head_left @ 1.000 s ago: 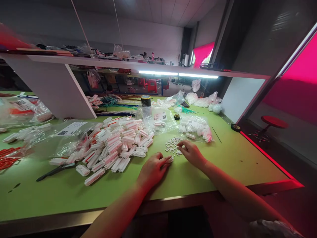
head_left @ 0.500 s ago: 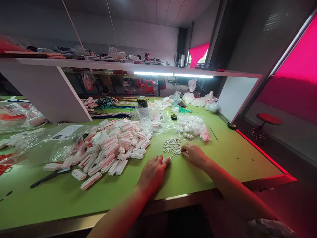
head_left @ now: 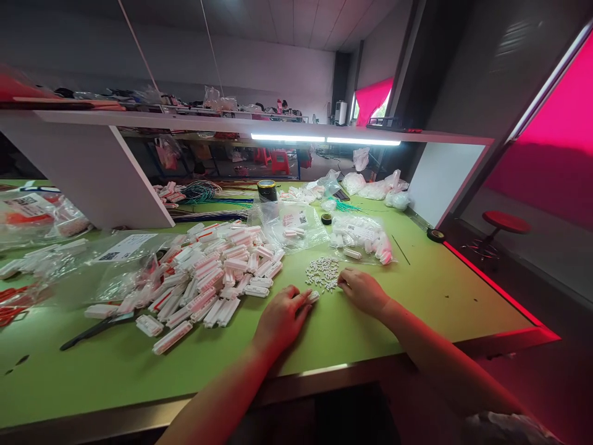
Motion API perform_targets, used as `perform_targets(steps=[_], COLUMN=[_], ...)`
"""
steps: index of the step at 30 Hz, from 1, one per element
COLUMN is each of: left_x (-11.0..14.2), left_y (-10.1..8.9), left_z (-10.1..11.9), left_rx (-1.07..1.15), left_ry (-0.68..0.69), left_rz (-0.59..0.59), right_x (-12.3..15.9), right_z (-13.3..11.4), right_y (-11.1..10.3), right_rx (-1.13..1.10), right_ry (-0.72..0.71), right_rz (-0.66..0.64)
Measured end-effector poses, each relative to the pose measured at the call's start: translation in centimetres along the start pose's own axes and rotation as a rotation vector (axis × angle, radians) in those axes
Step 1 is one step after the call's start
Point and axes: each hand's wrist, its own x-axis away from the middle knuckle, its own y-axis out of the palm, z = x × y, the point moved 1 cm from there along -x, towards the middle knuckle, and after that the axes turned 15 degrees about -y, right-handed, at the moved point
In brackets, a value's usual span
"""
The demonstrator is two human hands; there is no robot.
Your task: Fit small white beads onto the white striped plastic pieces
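Note:
My left hand [head_left: 283,318] rests low over the table, its thumb and fingers closed on a white plastic connector housing [head_left: 313,297] whose end sticks out past the fingertips. To the right, my right hand [head_left: 364,290] has its fingertips pinched together at the edge of a spread of small white pieces [head_left: 322,272]. Whatever may be between those fingertips is too small to make out. Left of my left hand lies a large heap of white connector housings [head_left: 208,278], some with reddish tints.
A black-handled tool [head_left: 88,334] lies by the heap. Clear bags with labels [head_left: 294,222] [head_left: 359,238] sit behind the small pieces. Black tape rolls [head_left: 267,190] [head_left: 435,235] and wire bundles [head_left: 199,193] are farther back, under a lit white shelf [head_left: 296,128]. A red stool [head_left: 506,221] stands at right.
My left hand's fingers have shifted from lying over the housing to pinching it, with the index finger now bent. My right hand stays almost where it was.

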Motion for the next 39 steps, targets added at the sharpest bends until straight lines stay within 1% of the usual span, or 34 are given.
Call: perform_targets(steps=[2,7,11,13,16,18,20,24,25,27,29,34,39], left_x=[-0.1,-0.1,0.0,0.0,0.0,-0.1,-0.1,-0.1,-0.1,-0.2,-0.2,-0.3,-0.3], left_y=[-0.1,-0.2,-0.5,-0.5,-0.4,-0.3,-0.2,-0.2,-0.2,-0.2,-0.2,-0.1,0.0], left_z=[-0.1,0.0,0.2,0.3,0.2,0.2,0.2,0.5,0.5,0.6,0.7,0.7,0.6], left_rx=[0.032,0.076,0.090,0.087,0.080,0.084,0.096,0.137,0.148,0.169,0.187,0.212,0.235], left_ry=[0.010,0.029,0.027,0.028,0.019,0.009,-0.003,-0.035,-0.042,-0.053,-0.060,-0.074,-0.069], left_rz=[-0.019,-0.040,-0.045,-0.048,-0.050,-0.053,-0.057,-0.078,-0.083,-0.086,-0.088,-0.100,-0.097], right_x=[0.1,0.1,-0.1,-0.3,-0.4,-0.3,-0.3,-0.3,-0.3,-0.3,-0.4,-0.4,-0.4], right_z=[0.0,-0.2,-1.0,-1.5,-2.0,-2.3,-2.5,-3.2,-3.4,-3.8,-4.1,-4.3,-4.8], right_y=[-0.4,-1.6,-2.5,-2.6,-2.3,-1.9,-1.4,-0.6,-0.4,0.0,0.4,0.5,0.5], right_rx=[-0.005,-0.012,0.010,0.058,0.192,0.262,0.250,0.001,-0.057,-0.110,-0.086,0.091,0.208], right_ry=[0.006,0.071,0.098,0.099,0.087,0.049,-0.009,-0.185,-0.228,-0.282,-0.298,-0.321,-0.377], right_rz=[-0.017,-0.122,-0.151,-0.193,-0.268,-0.285,-0.237,-0.017,0.024,0.060,0.046,-0.047,-0.083])
